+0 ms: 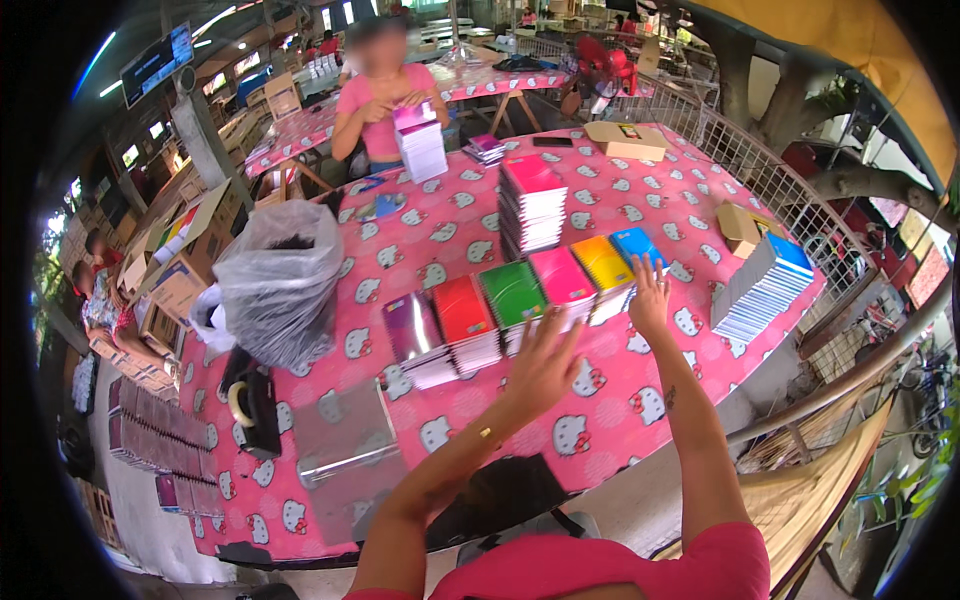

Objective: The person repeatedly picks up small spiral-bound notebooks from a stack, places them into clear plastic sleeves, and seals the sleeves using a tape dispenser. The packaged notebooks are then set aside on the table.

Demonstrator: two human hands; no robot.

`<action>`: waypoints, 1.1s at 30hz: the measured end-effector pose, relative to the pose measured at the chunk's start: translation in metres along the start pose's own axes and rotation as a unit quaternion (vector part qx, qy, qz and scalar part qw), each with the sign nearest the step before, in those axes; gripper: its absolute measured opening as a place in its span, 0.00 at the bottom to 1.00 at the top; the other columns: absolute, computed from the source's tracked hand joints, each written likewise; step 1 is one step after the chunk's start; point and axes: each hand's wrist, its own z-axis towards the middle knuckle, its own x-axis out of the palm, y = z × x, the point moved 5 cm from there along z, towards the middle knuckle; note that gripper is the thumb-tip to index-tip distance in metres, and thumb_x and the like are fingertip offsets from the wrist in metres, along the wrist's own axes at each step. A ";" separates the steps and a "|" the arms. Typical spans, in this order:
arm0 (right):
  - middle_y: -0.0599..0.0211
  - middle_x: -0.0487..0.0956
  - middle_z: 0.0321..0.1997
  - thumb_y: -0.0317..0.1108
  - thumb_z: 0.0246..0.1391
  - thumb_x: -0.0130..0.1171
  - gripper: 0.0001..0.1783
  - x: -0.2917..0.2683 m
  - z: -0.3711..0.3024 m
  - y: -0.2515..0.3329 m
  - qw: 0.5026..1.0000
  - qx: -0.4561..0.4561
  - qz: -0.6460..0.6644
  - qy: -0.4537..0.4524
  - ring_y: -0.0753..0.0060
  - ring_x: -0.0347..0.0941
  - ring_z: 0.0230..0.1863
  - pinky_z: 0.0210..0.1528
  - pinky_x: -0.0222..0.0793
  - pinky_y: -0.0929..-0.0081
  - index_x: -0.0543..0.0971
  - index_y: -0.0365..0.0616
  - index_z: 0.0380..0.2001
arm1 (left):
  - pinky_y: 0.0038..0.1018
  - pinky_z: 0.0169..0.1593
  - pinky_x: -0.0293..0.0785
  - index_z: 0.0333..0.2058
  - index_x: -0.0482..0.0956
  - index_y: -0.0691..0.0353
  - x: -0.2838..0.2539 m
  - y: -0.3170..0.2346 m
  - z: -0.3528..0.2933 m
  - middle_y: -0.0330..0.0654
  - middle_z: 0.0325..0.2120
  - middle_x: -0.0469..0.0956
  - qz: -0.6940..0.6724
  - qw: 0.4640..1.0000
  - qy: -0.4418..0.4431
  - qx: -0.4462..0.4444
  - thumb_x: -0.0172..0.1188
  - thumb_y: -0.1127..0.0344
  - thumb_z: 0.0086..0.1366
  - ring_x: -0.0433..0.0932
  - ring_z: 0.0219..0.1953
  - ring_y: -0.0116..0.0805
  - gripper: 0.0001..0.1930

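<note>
A row of spiral notebook stacks runs across the pink patterned table (440, 250): purple (412, 325), red (464, 308), green (513, 292), pink (563, 272), yellow (600, 260) and blue (638, 244). My left hand (545, 368) is open, fingers spread, at the near side of the green and pink stacks. By the blue stack's near edge, my right hand (650, 295) has its fingers stretched out. Whether either hand touches the notebooks is hard to tell. Behind the row rises a taller pink-topped notebook stack (533, 200).
Leaning blue notebooks (765, 285) stand at the right edge near a cardboard box (745, 230). At left are a plastic bag (280, 285), a tape dispenser (255, 405) and clear plastic sheets (345, 450). Across the table, a person handles another notebook stack (420, 150).
</note>
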 end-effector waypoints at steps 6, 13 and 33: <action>0.63 0.76 0.51 0.23 0.52 0.56 0.27 -0.021 0.003 -0.056 0.986 -0.130 0.094 -0.053 0.58 0.71 0.51 0.53 0.63 0.56 0.73 0.47 0.58 | 0.48 0.63 0.65 0.53 0.74 0.67 0.165 0.023 0.094 0.55 0.54 0.74 0.134 0.987 0.071 -0.048 0.57 0.72 0.59 0.68 0.61 0.53 0.22; 0.61 0.81 0.46 0.28 0.54 0.59 0.16 -0.039 -0.189 -0.024 0.905 -0.160 0.371 0.133 0.59 0.75 0.50 0.52 0.67 0.54 0.80 0.46 0.47 | 0.40 0.60 0.71 0.50 0.76 0.67 0.058 -0.044 0.046 0.53 0.51 0.77 -0.055 0.998 0.012 0.005 0.57 0.75 0.57 0.75 0.56 0.50 0.20; 0.60 0.82 0.46 0.12 0.41 0.55 0.25 -0.030 -0.072 -0.025 0.752 -0.118 0.620 0.191 0.53 0.73 0.58 0.66 0.60 0.58 0.80 0.47 0.43 | 0.39 0.49 0.78 0.47 0.76 0.65 -0.044 -0.005 0.007 0.50 0.43 0.80 0.095 0.981 -0.089 -0.146 0.56 0.81 0.55 0.80 0.45 0.50 0.19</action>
